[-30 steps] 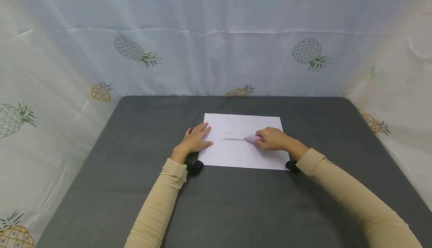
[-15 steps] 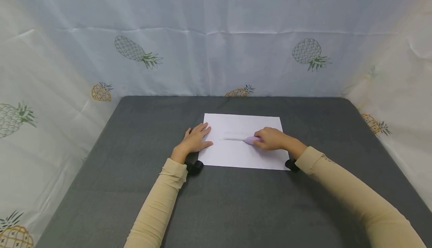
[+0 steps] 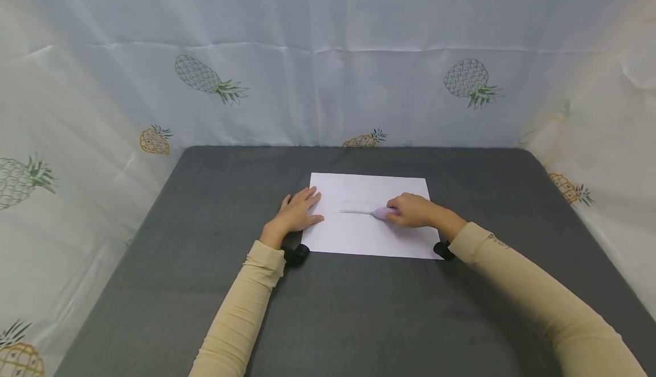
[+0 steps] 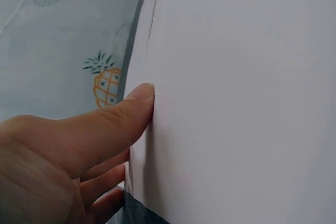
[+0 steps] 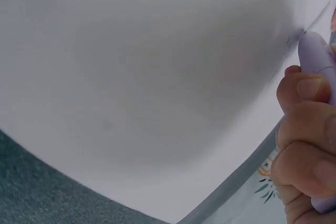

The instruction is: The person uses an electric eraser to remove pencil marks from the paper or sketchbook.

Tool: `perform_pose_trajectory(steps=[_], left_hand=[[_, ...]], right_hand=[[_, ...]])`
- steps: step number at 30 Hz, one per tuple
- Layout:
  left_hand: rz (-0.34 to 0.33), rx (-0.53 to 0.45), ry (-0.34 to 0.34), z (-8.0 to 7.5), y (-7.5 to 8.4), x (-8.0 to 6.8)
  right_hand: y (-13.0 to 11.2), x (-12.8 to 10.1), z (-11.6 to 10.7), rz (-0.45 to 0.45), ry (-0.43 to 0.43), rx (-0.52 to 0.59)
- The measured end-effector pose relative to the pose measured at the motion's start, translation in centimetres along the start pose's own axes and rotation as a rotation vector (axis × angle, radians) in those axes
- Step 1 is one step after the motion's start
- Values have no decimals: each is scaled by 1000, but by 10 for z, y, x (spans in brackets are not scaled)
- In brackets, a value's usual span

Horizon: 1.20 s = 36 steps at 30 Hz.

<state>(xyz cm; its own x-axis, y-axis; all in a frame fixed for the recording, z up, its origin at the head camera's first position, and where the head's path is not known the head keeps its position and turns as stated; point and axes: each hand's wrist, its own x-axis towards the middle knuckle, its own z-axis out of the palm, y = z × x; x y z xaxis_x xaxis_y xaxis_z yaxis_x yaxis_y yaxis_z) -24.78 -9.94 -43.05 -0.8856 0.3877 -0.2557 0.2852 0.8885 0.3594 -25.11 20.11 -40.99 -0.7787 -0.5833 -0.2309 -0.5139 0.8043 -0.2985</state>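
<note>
- White paper (image 3: 366,229) lay on a grey table (image 3: 328,308), towards its far side.
- The left hand (image 3: 297,213) rested flat on the sheet's left edge, fingers straight, holding nothing.
- The right hand (image 3: 417,210) curled around a lilac pen (image 3: 381,212), its tip on the paper at the end of a faint line (image 3: 353,212).
- Pineapple-print cloth (image 3: 205,75) hung behind.

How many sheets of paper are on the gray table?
1. A single white sheet of paper lies near the middle of the table, with the left hand resting on its left edge. Nothing shows whether another sheet lies under it.
</note>
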Motion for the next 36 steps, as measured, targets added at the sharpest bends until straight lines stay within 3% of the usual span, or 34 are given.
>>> perform_pose_trajectory(steps=[23, 36], left_hand=[[14, -20, 11, 2, -4, 2], [12, -21, 10, 2, -3, 2]], right_hand=[[-3, 2, -2, 29, 14, -34], [-4, 4, -2, -11, 3, -13]])
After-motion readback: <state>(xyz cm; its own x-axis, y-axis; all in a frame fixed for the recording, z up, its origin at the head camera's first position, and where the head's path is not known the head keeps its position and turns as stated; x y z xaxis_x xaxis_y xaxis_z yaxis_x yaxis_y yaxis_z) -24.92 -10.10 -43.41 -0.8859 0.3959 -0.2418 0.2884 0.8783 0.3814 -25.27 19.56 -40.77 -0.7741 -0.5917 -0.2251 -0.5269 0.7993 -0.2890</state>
